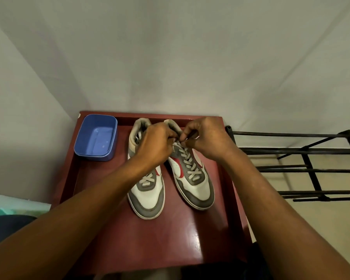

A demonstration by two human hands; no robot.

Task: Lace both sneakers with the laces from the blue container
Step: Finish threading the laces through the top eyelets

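Head view: left hand and right hand, fingers curled, pinch the lace atop the right-hand sneaker on the bench; blue container empty. Probably the final step: knotting comes next.

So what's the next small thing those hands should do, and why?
Probably pull the lace snug and start the knot. The left hand and right hand both pinch it at the top of the right-side sneaker, its crossings already reach up there, and the blue container looks empty.
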